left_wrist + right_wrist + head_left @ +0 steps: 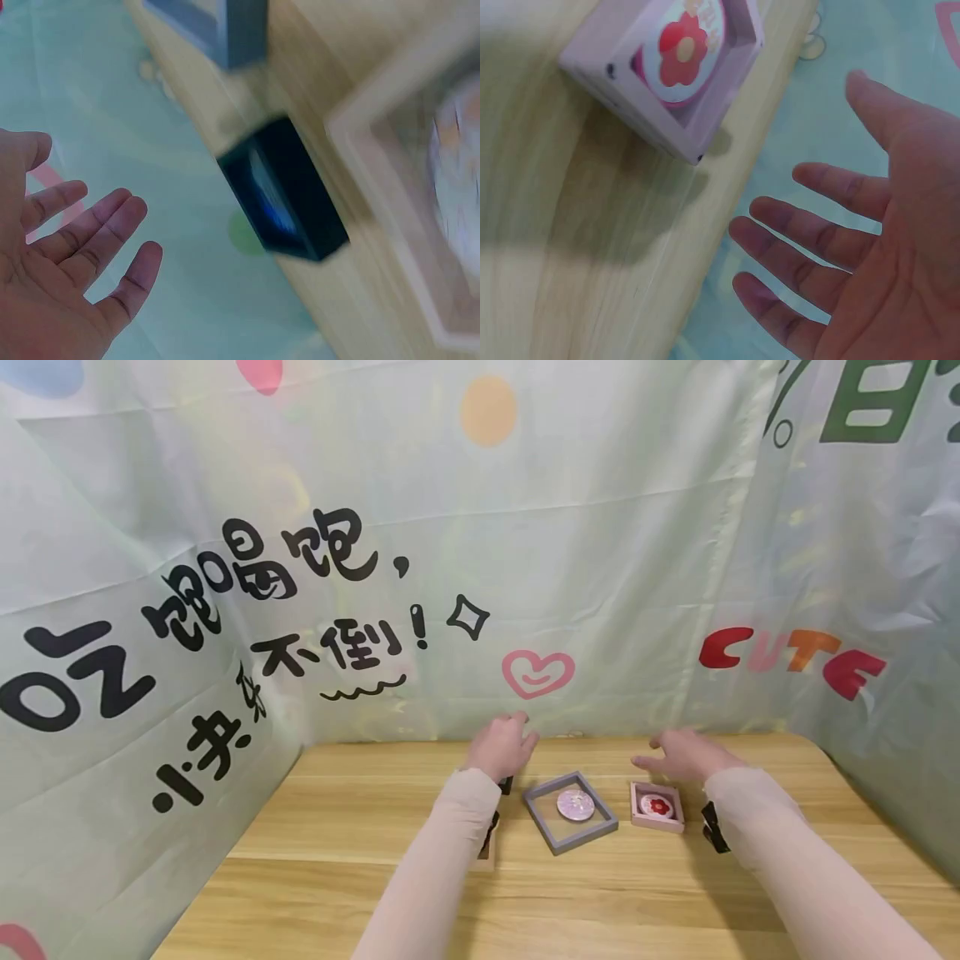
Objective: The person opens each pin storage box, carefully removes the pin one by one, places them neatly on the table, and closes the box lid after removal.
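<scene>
In the head view my left hand (498,747) hovers over the far part of the table, its fingers loosely spread and holding nothing. Below it, a small dark box (300,187) shows in the left wrist view, beside a pale-framed box (382,176) with a blurred round disc inside. Between the hands lies a grey square frame (587,838) around a round lilac disc (575,806). My right hand (686,753), relaxed and holding nothing, is just beyond a small pink square box (615,45). Inside that box sits a round badge (686,56) with a red flower.
The wooden table (360,827) ends at a pale printed cloth (630,577) hanging behind it and along both sides. My left forearm (427,860) covers much of the dark box and the pale-framed box in the head view.
</scene>
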Available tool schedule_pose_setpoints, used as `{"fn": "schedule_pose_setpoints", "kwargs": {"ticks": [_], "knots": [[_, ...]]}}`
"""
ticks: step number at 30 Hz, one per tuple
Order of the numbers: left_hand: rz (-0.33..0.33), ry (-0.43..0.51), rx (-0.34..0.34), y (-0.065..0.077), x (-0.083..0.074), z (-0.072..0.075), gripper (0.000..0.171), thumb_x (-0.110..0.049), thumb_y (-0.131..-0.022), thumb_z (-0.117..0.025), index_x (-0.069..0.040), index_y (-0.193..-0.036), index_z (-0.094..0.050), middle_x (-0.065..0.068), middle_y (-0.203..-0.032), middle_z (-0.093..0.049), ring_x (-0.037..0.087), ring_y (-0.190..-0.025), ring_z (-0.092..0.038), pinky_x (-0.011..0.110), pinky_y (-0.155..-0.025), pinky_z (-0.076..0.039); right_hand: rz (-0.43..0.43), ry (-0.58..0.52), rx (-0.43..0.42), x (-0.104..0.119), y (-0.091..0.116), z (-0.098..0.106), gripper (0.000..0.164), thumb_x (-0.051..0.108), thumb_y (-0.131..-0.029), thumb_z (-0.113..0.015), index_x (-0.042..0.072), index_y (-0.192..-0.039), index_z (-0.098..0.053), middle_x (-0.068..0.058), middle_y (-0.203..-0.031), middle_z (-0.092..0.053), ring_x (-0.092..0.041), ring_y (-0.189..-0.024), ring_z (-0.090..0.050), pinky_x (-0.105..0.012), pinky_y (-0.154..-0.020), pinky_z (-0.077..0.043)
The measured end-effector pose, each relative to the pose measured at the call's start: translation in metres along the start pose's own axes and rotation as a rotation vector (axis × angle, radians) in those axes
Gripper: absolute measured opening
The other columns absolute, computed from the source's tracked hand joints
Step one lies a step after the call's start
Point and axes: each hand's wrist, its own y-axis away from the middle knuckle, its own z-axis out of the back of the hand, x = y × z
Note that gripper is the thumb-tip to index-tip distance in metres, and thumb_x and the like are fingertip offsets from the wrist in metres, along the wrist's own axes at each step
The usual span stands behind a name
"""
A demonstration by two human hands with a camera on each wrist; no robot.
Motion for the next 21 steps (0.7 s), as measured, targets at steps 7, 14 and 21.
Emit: {"fn": "schedule_pose_setpoints", "kwargs": {"ticks": [7, 14, 21], "knots": [[-0.081, 0.025, 0.035, 0.010, -0.027, -0.014, 0.046, -0.039, -0.113, -0.054, -0.012, -0.150, -0.059, 0.011, -0.143, -0.070, 0.029, -0.126, -0.071, 0.044, -0.102, -0.062, 0.049, 0.006, 0.005, -0.007, 0.006, -0.010, 0.077, 0.054, -0.099, -0.072, -0.013, -0.136, -0.061, -0.034, -0.132, -0.068, -0.046, -0.116, -0.068, -0.065, -0.100, -0.056], [-0.179, -0.018, 0.034, 0.015, -0.043, -0.032, 0.045, -0.038, -0.112, -0.057, -0.014, -0.149, -0.061, 0.006, -0.144, -0.071, 0.024, -0.127, -0.071, 0.038, -0.104, -0.062, 0.108, -0.005, 0.025, -0.005, 0.012, -0.016, 0.079, 0.051, -0.094, -0.080, -0.014, -0.136, -0.062, -0.029, -0.125, -0.073, -0.037, -0.109, -0.071, -0.061, -0.098, -0.059], [-0.223, -0.061, 0.051, 0.020, -0.056, -0.045, 0.042, -0.039, -0.110, -0.060, -0.020, -0.147, -0.063, 0.002, -0.144, -0.070, 0.019, -0.123, -0.072, 0.033, -0.101, -0.061, 0.104, -0.021, 0.037, 0.000, 0.016, -0.023, 0.086, 0.049, -0.087, -0.088, -0.014, -0.138, -0.061, -0.029, -0.132, -0.070, -0.041, -0.119, -0.068, -0.062, -0.102, -0.056]]}}
